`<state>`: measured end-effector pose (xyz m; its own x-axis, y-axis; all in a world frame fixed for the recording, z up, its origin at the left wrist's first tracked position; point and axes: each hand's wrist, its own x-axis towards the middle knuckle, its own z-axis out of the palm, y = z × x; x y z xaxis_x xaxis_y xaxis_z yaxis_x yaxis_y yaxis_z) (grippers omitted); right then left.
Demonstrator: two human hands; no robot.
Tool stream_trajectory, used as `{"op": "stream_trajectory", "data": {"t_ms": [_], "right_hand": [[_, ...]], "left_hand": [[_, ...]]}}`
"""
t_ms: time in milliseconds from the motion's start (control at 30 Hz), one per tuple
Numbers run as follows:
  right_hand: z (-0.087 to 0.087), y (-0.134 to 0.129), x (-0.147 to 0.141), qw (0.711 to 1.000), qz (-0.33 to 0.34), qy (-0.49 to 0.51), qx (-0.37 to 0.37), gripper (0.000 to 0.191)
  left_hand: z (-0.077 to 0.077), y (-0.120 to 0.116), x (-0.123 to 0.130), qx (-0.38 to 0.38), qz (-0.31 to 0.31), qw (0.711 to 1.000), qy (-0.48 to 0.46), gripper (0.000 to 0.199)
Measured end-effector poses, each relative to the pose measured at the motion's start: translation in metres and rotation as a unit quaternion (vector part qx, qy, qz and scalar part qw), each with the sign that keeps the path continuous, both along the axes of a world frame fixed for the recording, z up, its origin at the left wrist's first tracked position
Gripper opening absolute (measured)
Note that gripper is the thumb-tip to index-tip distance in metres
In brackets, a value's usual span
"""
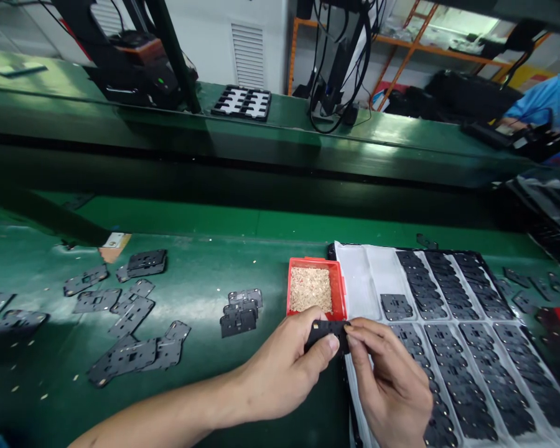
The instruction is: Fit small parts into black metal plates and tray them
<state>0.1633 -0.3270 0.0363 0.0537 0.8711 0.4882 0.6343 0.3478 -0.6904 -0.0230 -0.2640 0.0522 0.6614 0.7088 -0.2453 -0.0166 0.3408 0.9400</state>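
Observation:
My left hand (284, 367) grips a flat black plastic plate (324, 330), thumb on its face and fingers behind. My right hand (389, 379) is pinched at the plate's right end; whether a tiny piece sits between those fingertips is hidden. Just beyond my hands stands a red box (290, 292) filled with small tan pieces (310, 287). To the right, a black tray with white lined compartments (354, 274) holds many similar black plates in overlapping rows. One plate (396, 307) lies alone in a compartment near my right hand.
A small stack of black plates (239, 316) lies left of the box. More plates (130, 354) are scattered on the green table (200, 398) at left. A raised green shelf (270, 149) crosses the back, carrying a black-and-white tray (242, 102). A person in blue (536, 102) sits far right.

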Motion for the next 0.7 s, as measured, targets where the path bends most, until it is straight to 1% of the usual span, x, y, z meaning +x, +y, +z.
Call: {"op": "stream_trajectory", "data": {"t_ms": [233, 333, 433, 533, 633, 700], "right_hand": [[-0.001, 0.002, 0.000, 1.000, 0.003, -0.012, -0.006, 0.031], [-0.001, 0.003, 0.001, 1.000, 0.010, -0.017, -0.015, 0.030], [0.000, 0.005, 0.003, 0.999, 0.015, -0.005, -0.049, 0.023], [0.001, 0.010, 0.006, 0.994, 0.009, 0.064, -0.094, 0.014], [0.000, 0.018, 0.007, 0.983, -0.012, 0.138, -0.121, 0.009], [0.000, 0.023, 0.004, 0.977, -0.004, 0.159, -0.145, 0.016]], "left_hand": [[0.001, -0.001, 0.003, 0.007, -0.002, 1.000, -0.006, 0.033], [-0.005, 0.000, 0.004, -0.004, -0.003, 1.000, -0.008, 0.033], [-0.013, 0.005, 0.002, -0.016, -0.017, 1.000, 0.006, 0.034], [-0.017, 0.015, -0.001, 0.035, -0.026, 0.998, 0.045, 0.033], [-0.014, 0.026, -0.006, 0.100, -0.020, 0.991, 0.086, 0.029], [-0.010, 0.031, -0.008, 0.114, -0.022, 0.989, 0.094, 0.025]]}}
